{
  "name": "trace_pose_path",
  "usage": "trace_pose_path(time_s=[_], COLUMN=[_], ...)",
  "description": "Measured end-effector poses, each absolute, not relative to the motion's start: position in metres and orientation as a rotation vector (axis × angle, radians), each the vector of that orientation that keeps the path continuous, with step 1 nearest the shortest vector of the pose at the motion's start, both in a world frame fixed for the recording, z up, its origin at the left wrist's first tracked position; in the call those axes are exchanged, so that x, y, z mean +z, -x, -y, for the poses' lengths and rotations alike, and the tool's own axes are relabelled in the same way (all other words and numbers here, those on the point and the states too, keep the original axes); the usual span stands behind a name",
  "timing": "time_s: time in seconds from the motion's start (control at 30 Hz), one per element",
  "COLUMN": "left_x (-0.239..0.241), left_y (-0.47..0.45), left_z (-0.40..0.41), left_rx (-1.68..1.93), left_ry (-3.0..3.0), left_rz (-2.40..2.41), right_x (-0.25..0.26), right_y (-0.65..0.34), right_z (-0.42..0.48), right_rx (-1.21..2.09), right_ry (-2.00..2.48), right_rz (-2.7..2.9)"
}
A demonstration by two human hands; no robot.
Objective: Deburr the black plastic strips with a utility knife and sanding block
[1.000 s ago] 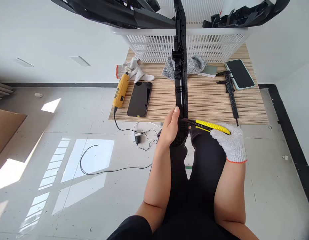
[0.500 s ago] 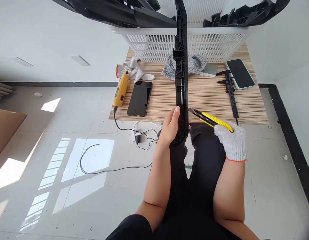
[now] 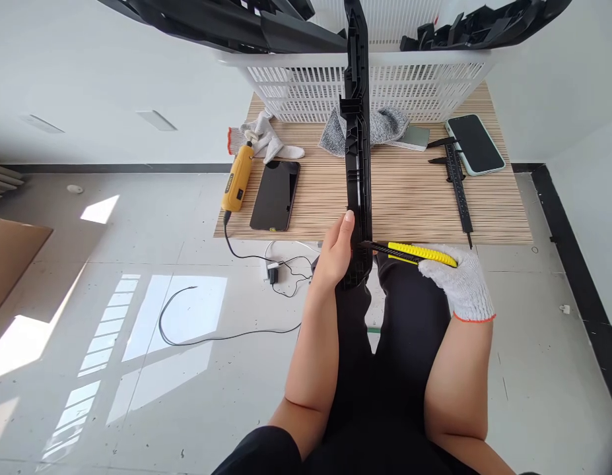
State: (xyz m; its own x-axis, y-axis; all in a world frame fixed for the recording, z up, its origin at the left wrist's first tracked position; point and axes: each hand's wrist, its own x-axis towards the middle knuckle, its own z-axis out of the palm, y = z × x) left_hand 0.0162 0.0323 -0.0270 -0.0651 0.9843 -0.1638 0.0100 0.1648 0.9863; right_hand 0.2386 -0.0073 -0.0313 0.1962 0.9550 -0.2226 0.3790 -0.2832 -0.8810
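Note:
A long black plastic trim piece (image 3: 358, 158) stands lengthwise before me, its far end reaching over the white basket. My bare left hand (image 3: 337, 249) grips its left edge near the lower end, thumb on top. In a white knit glove, my right hand (image 3: 453, 277) is closed around a yellow utility knife (image 3: 414, 253). The knife points left, and its blade lies at the lower part of the trim, just right of my left thumb. Whether the blade touches the plastic I cannot tell.
On the wood-striped table (image 3: 399, 214) lie a yellow rotary tool (image 3: 238, 178), a dark phone (image 3: 274, 196), a glove (image 3: 272, 142), a grey cloth (image 3: 333, 132), calipers (image 3: 458, 188) and another phone (image 3: 475, 145). A white basket (image 3: 296, 86) with black parts stands behind. Cables (image 3: 236, 335) run across the floor.
The knife has swung flatter and its blade has moved lower and left onto the trim piece. My right hand has shifted slightly down and right; my left hand keeps its hold.

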Motion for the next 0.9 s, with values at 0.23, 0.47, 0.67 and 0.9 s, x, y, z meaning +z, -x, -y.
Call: trace_pose_path(time_s=[0.23, 0.47, 0.67, 0.9], left_x=[-0.0254, -0.0221, -0.0197, -0.0295], left_y=[-0.0166, -0.0173, -0.0185, -0.0205], left_z=[-0.0322, -0.0306, -0.0309, -0.0344], left_rx=[1.092, 1.077, 1.062, 1.06], left_ry=[-0.996, -0.94, -0.898, -0.904], left_rz=[-1.303, -1.258, -1.277, -1.267], right_x=[-0.0315, -0.0296, -0.0272, -0.0282], right_y=[-0.2368, -0.2342, -0.2316, -0.2341], right_z=[0.0056, 0.0045, 0.0036, 0.0031], right_rx=[1.122, 1.122, 1.128, 1.178], right_ry=[1.738, 1.733, 1.723, 1.725], right_rz=[1.154, 1.125, 1.115, 1.115])
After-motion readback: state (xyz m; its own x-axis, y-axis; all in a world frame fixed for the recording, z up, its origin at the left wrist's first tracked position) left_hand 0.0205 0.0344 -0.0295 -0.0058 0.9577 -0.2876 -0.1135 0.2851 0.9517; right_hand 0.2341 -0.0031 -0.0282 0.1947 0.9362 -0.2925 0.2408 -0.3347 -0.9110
